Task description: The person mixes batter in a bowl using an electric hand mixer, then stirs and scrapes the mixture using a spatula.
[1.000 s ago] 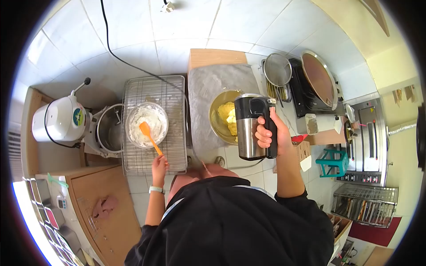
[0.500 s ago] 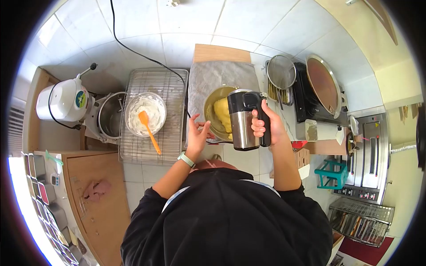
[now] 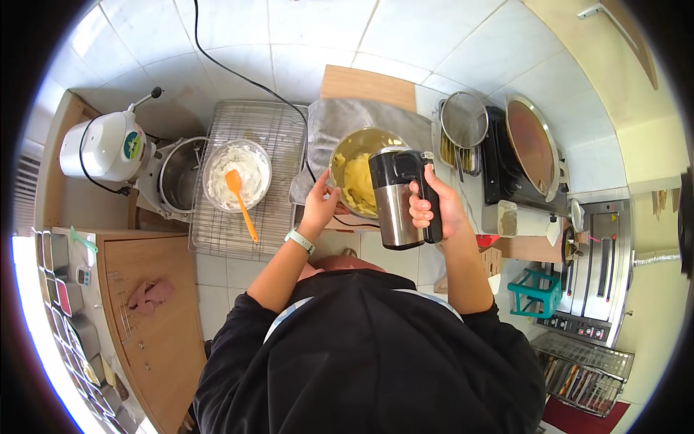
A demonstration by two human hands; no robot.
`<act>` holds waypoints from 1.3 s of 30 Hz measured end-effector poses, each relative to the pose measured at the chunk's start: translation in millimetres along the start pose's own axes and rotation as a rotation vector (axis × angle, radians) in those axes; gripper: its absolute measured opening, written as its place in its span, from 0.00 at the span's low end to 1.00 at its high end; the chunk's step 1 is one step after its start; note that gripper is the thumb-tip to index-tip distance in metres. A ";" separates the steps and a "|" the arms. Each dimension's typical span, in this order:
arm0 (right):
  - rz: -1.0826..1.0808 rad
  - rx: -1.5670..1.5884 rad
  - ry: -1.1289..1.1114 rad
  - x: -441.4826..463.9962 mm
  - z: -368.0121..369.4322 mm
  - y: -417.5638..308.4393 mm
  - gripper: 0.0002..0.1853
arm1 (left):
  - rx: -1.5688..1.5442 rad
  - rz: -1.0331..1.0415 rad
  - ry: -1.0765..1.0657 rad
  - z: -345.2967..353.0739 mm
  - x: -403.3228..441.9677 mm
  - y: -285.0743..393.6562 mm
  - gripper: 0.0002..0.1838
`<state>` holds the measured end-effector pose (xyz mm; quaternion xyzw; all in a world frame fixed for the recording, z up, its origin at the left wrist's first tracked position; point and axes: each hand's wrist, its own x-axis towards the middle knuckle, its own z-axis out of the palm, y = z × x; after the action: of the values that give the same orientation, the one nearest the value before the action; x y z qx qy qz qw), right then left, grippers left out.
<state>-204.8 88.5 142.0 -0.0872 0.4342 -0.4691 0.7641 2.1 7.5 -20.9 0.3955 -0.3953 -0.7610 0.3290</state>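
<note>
My right hand [image 3: 431,207] is wrapped round the black handle of a steel-and-black electric mixer [image 3: 396,206], held over the right side of a metal bowl. Yellow, creamy mixture [image 3: 356,181] lies in that metal bowl [image 3: 337,158], on a grey cloth [image 3: 347,113]. My left hand [image 3: 322,205] grips the bowl's left rim, fingers partly hidden behind it. To the left, a bowl of white mixture [image 3: 217,189] stands on a wire rack [image 3: 285,166], with an orange spatula [image 3: 240,199] leaning in it. The mixer's lower end hides part of the yellow mixture's bowl.
A white stand mixer [image 3: 105,148] with a steel bowl [image 3: 181,173] is at the left. A black cord [image 3: 249,83] crosses the rack. Right of the cloth are a sieve [image 3: 464,119] and a large round pan [image 3: 531,145]. A teal stool [image 3: 535,293] stands lower right.
My left hand has let go of the orange spatula and moved right to the metal bowl's rim. The spatula now rests in the white mixture's bowl. The grey cloth's left edge has shifted.
</note>
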 end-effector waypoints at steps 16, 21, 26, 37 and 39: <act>-0.045 0.080 -0.021 4.3 1.6 3.8 0.25 | -0.116 -0.076 -0.046 -3.3 0.9 3.5 0.31; -0.042 0.122 -0.067 -1.8 -0.7 7.6 0.24 | -0.160 -0.100 -0.013 0.4 -1.0 1.7 0.31; -0.070 0.117 0.001 -9.0 4.9 14.6 0.25 | -0.181 -0.104 -0.002 4.3 -3.2 1.2 0.30; -0.067 0.152 0.021 -27.1 1.5 27.7 0.24 | -0.187 -0.147 0.043 11.0 -6.3 3.3 0.29; -0.078 0.125 0.053 -30.1 5.1 28.9 0.24 | -0.202 -0.154 0.046 12.4 -7.1 3.8 0.29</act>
<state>-188.0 126.7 147.0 -0.0438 0.4203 -0.5266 0.7376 -4.5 15.7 -10.6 0.4070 -0.2775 -0.8105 0.3170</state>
